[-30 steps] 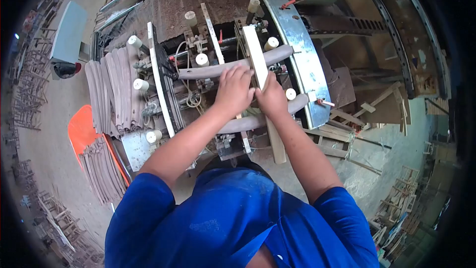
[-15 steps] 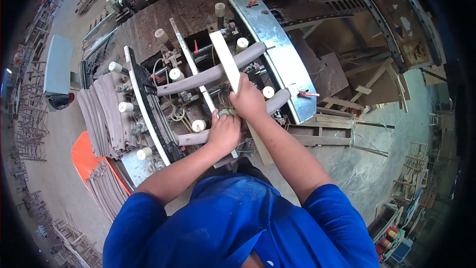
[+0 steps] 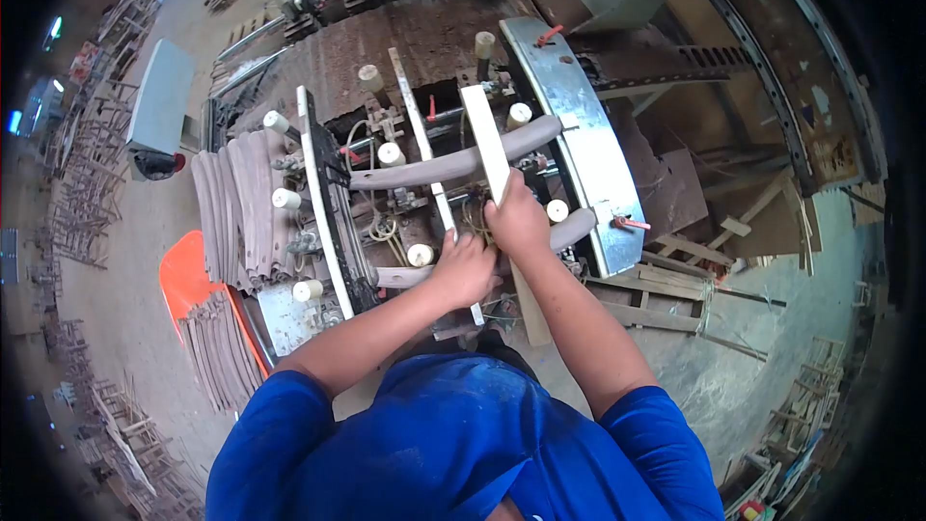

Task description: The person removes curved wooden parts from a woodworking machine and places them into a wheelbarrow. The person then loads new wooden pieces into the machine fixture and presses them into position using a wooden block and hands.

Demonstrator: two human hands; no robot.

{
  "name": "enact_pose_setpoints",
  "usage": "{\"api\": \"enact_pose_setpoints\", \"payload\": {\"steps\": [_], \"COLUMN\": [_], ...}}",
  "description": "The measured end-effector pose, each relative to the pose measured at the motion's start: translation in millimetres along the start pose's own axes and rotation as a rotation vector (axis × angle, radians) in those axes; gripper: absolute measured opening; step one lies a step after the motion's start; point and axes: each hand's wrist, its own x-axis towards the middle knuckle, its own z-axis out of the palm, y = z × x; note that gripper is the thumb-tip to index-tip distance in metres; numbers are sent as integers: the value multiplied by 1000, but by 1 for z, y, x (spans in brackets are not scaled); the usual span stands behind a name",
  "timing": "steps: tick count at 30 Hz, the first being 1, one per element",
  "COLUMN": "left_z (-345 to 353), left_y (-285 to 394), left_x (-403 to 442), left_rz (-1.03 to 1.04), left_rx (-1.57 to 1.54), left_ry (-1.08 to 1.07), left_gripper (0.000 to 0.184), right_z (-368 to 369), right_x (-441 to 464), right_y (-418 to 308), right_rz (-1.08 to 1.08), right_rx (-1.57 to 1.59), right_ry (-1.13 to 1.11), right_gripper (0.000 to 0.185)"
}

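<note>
My right hand [image 3: 519,220] is closed around the near part of a pale flat wooden board [image 3: 485,135], which lies across two curved wooden pieces. Close beside it, my left hand [image 3: 469,272] has its fingers curled over the near curved wooden piece [image 3: 573,230], next to a narrow white strip [image 3: 424,138]. The far curved wooden piece [image 3: 415,174] spans the machine from the black-and-white rail [image 3: 323,203] to the shiny metal plate [image 3: 584,150]. My hands hide the middle of the near piece.
White cylindrical knobs [image 3: 389,154] stand around the workpieces. On the left, curved wooden pieces [image 3: 253,207] are stacked beside an orange chair-like shell [image 3: 188,275] holding more strips. Right of the machine are a wooden frame [image 3: 656,304] and a red-handled lever [image 3: 632,223].
The whole view has shifted, so the machine appears farther right and lower. Both hands keep about the same places on the wood.
</note>
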Motion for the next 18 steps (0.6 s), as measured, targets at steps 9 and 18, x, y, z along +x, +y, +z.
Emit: {"api": "enact_pose_setpoints", "payload": {"steps": [9,18], "left_z": [-45,-29], "left_y": [-53,-47], "left_x": [40,48], "left_rz": [-269,-328], "left_rx": [97,194], "left_ry": [93,97], "left_gripper": [94,77], "right_z": [-2,6], "right_x": [1,-2], "right_y": [-3,0], "right_rz": [0,-63], "right_rx": [-34,-34], "right_ry": [-12,48], "right_gripper": [68,67]}}
